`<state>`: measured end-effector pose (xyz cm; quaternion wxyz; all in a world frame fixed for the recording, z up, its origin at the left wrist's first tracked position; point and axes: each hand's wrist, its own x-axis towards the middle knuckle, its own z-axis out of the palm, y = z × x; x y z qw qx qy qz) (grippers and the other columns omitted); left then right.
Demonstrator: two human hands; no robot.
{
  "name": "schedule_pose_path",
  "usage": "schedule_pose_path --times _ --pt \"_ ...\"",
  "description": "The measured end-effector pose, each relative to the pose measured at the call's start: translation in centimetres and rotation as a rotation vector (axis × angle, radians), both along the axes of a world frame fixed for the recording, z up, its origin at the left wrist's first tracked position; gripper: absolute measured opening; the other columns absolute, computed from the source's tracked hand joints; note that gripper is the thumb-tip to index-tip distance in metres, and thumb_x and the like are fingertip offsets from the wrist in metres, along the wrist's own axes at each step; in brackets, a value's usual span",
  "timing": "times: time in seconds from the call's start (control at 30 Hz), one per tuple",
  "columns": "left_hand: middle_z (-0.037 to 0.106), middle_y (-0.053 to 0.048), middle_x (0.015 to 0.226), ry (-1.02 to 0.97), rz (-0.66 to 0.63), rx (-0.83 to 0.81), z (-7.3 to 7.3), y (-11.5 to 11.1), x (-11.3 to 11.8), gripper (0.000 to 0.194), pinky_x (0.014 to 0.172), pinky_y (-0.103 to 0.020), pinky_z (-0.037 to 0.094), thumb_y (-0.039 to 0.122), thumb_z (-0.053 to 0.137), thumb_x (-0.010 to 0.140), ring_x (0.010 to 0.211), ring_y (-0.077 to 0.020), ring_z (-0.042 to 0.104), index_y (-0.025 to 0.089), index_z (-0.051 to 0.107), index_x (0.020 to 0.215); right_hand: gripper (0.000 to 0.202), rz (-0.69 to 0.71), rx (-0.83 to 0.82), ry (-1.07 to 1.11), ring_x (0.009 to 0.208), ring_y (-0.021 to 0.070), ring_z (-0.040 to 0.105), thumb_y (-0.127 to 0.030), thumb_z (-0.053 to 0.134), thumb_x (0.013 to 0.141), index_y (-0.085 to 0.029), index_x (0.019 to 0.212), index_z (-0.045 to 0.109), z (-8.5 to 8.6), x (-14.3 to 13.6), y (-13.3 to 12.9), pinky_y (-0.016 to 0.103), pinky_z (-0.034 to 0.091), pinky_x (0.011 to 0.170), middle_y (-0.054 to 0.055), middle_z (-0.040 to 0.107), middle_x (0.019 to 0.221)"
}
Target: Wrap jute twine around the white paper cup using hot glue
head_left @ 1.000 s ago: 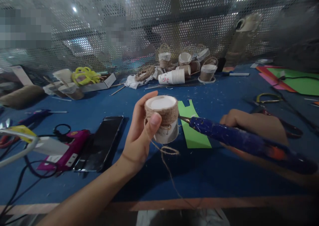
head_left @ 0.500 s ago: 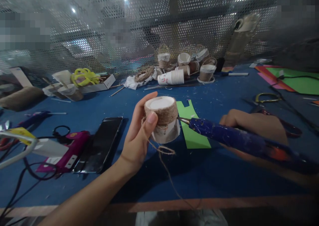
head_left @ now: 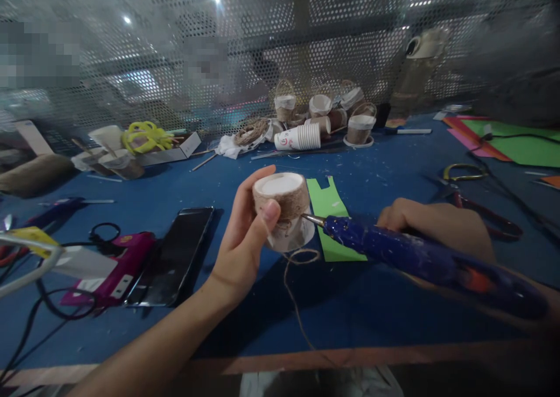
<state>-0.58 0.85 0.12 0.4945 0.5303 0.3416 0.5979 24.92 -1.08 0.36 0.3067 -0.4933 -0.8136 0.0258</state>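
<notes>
My left hand (head_left: 245, 239) is closed around an upside-down paper cup (head_left: 291, 234), its thumb pressing the near side. Brown twine (head_left: 286, 206) wraps the cup's upper part, while the lower part stays white. A loose end of the twine loops below the cup and trails toward the table's front edge. Gripped in my right hand (head_left: 437, 228) is a blue glue gun (head_left: 394, 242). Its metal nozzle touches, or nearly touches, the cup's side at the lower border of the twine. The glue gun hides part of my right hand's fingers.
Green paper (head_left: 339, 234) lies behind the cup. A phone (head_left: 175, 257) and a magenta power strip (head_left: 118, 269) are on the left. Scissors (head_left: 485, 216) lie right. Stacked paper cups (head_left: 300, 137) and twine-wrapped baskets (head_left: 361, 130) stand at the back, before a perforated metal panel (head_left: 245, 65).
The glue gun's nozzle has shifted slightly left and down along the cup's side. The cup has turned a little in my left hand, and the loose twine loop has swung right.
</notes>
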Motion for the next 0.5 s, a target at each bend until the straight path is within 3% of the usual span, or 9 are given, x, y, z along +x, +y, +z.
schedule_pose_path --times 0.17,0.27,0.5 --pt "0.068 -0.008 0.127 -0.02 -0.008 -0.024 0.0 0.0 -0.1 0.045 0.097 -0.039 0.058 0.049 0.066 0.093 0.115 -0.027 0.067 0.028 0.062 0.133 0.013 0.031 0.035 0.03 0.053 0.0168 0.066 -0.03 0.057 0.079 -0.027 0.069 0.049 -0.4 0.6 0.6 0.027 0.035 0.052 -0.005 0.074 0.065" --pt "0.068 -0.007 0.122 0.021 0.0 0.008 -0.3 0.1 -0.2 0.048 0.094 -0.04 0.059 0.051 0.069 0.091 0.11 -0.0262 0.068 0.03 0.061 0.133 0.01 0.096 0.022 0.041 0.051 0.0166 0.066 -0.03 0.058 0.075 -0.028 0.07 0.05 -0.5 0.5 0.7 0.026 0.031 0.049 -0.006 0.073 0.063" --pt "0.068 -0.006 0.12 0.074 -0.016 0.04 -0.3 0.2 -0.1 0.048 0.09 -0.039 0.058 0.049 0.07 0.091 0.108 -0.027 0.067 0.03 0.059 0.133 0.014 0.066 -0.091 0.05 0.059 0.0175 0.068 -0.028 0.046 0.084 -0.026 0.071 0.048 0.3 -0.5 -0.4 0.028 0.034 0.058 -0.004 0.074 0.068"
